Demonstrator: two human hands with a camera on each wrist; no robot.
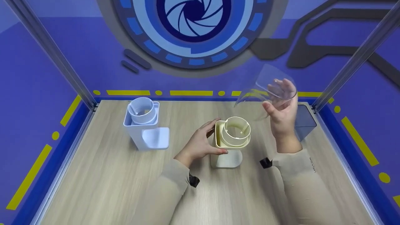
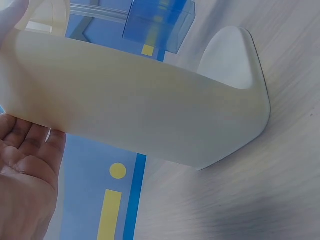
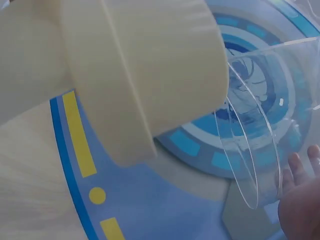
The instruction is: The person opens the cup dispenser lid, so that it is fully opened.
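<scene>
A cream plastic stand (image 1: 218, 159) with a round open collar (image 1: 237, 125) on top and a flat foot stands upright in the middle of the table. My left hand (image 1: 200, 142) grips its upper part from the left, thumb along the front and fingers behind. In the left wrist view, the fingers (image 2: 30, 145) press against the stand's smooth body (image 2: 115, 100). My right hand (image 1: 282, 115) holds a clear plastic container (image 1: 265, 76) in the air, up and to the right of the collar. Its rounded end (image 3: 255, 165) faces the collar in the right wrist view, with a gap between.
A light-blue stand (image 1: 135, 137) of the same shape stands on the table at the left. Behind my right wrist is a bluish see-through container (image 1: 304, 120). Patterned walls (image 1: 78, 53) and metal posts (image 1: 56, 53) enclose the wooden table (image 1: 103, 187).
</scene>
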